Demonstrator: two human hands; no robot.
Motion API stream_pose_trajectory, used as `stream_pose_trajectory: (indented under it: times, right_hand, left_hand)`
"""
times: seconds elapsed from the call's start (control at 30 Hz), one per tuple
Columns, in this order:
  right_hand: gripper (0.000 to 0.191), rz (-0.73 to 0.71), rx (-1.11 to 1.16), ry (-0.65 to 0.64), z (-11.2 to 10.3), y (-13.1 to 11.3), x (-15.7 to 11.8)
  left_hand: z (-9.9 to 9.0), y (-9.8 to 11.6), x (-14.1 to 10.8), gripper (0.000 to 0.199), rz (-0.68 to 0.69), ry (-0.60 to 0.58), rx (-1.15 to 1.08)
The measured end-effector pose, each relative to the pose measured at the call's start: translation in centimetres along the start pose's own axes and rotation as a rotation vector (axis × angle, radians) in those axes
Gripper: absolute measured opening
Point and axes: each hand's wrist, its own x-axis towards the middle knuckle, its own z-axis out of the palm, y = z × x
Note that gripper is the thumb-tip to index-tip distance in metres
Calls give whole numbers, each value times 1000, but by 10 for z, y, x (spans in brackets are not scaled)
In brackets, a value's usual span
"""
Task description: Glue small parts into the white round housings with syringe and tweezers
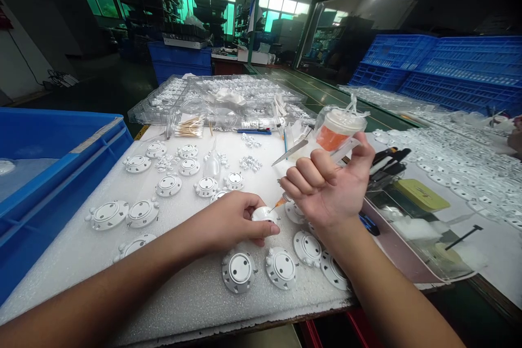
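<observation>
My left hand (pixel 238 215) is closed on a small white round plastic part (pixel 265 214), gripping its rim between thumb and fingers. In my right hand (pixel 330 182) is a dispensing syringe (pixel 280 203). Its orange tip and thin needle point down-left at the part's top, and whether they touch I cannot tell. The fist covers most of the barrel, while the thumb is raised by the plunger end. Similar white round parts (pixel 240 268) with two dark dots lie around both hands. A pointed metal blade, perhaps tweezers (pixel 290 152), shows just beyond my right fist.
White foam sheet (pixel 183 272) covers the table. Behind lie cotton swabs (pixel 190 126), a squeeze bottle (pixel 212 164), small white pieces (pixel 250 163), clear trays (pixel 179 92) and an orange-labelled cup (pixel 336 128). A blue crate (pixel 81 147) flanks the left; a tool box (pixel 411 253) stands right.
</observation>
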Motion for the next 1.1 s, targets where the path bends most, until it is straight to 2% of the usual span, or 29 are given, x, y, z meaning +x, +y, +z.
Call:
stream_pose_trajectory:
  times: [0.4, 0.9, 1.0, 1.1]
  right_hand:
    - [62, -23, -37, -5, 1, 0, 0]
    - [61, -2, -57, 22, 2, -3, 0]
    - [62, 5, -129, 44, 9, -4, 0]
    - [65, -31, -328, 39, 23, -1, -6]
  left_hand:
    - [0, 1, -1, 33, 5, -18, -56]
    - [-1, 2, -1, 37, 7, -18, -31]
    - [0, 1, -1, 38, 9, -9, -24]
    - [1, 0, -1, 41, -29, 16, -15]
